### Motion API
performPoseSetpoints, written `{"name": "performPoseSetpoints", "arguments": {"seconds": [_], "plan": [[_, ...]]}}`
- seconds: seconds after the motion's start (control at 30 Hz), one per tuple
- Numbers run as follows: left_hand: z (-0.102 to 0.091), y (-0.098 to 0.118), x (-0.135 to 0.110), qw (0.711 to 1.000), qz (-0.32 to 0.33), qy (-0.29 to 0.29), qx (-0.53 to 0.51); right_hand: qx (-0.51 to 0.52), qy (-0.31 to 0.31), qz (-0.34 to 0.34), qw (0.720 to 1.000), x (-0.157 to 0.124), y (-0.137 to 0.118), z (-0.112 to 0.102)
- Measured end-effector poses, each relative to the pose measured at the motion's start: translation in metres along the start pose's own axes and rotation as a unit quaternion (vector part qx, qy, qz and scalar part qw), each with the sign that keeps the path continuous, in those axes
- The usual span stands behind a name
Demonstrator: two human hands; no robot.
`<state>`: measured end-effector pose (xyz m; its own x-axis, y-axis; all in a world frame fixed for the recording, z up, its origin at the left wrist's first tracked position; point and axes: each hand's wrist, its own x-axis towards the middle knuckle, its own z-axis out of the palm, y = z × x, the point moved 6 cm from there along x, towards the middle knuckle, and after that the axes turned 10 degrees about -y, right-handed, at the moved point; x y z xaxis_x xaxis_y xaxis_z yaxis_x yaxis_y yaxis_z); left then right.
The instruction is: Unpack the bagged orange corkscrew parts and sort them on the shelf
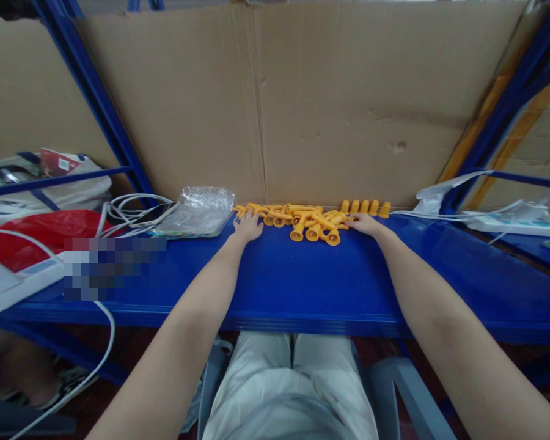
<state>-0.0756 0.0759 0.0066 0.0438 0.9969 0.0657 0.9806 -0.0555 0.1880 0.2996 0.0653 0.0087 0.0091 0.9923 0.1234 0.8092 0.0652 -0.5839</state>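
A heap of orange-yellow plastic pieces (313, 233), several with flared, bell-shaped ends, lies at the back of the blue table (316, 281) against the cardboard. At the heap's left end, my left hand (248, 226) rests palm down with its fingers apart, touching the pieces under it. My right hand (365, 225) is at the right end, its fingers stretched inward against the heap's edge. Just behind that hand, several short orange-yellow caps (364, 208) stand upright in a row. Some pieces are partly hidden beneath my fingers.
A tall cardboard panel (325, 104) closes off the back. Left of the heap are a clear plastic bag (197, 211), white cables (132, 205) and a white power strip (27, 284). Another power strip (522, 219) sits at the right. Blue metal posts (96, 91) frame both sides.
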Motion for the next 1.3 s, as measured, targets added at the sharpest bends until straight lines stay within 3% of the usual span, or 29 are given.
{"name": "performPoseSetpoints", "arguments": {"seconds": [0.1, 0.2, 0.47, 0.7, 1.0, 1.17, 1.3], "plan": [[-0.002, 0.003, -0.001, 1.0, 0.013, 0.005, 0.003, -0.109, -0.03, 0.045, 0.993, -0.002, -0.009, 0.002], [-0.005, 0.006, -0.003, 1.0, 0.022, 0.021, 0.001, -0.156, -0.021, 0.039, 0.987, -0.003, -0.017, 0.001], [-0.015, 0.012, -0.006, 0.996, 0.044, 0.073, -0.002, -0.119, 0.111, -0.1, 0.982, -0.005, -0.027, -0.014], [-0.02, 0.017, -0.009, 0.993, 0.07, 0.097, -0.004, -0.129, 0.136, -0.228, 0.955, -0.014, -0.042, -0.015], [-0.03, 0.023, -0.017, 0.986, 0.1, 0.134, -0.019, -0.122, 0.201, -0.298, 0.925, -0.029, -0.065, -0.024], [-0.053, 0.052, -0.043, 0.957, 0.184, 0.224, -0.017, -0.13, 0.204, -0.34, 0.909, -0.032, -0.09, -0.019], [-0.057, 0.085, -0.06, 0.935, 0.261, 0.24, 0.01, -0.152, 0.171, -0.388, 0.893, -0.038, -0.117, -0.003]]}}
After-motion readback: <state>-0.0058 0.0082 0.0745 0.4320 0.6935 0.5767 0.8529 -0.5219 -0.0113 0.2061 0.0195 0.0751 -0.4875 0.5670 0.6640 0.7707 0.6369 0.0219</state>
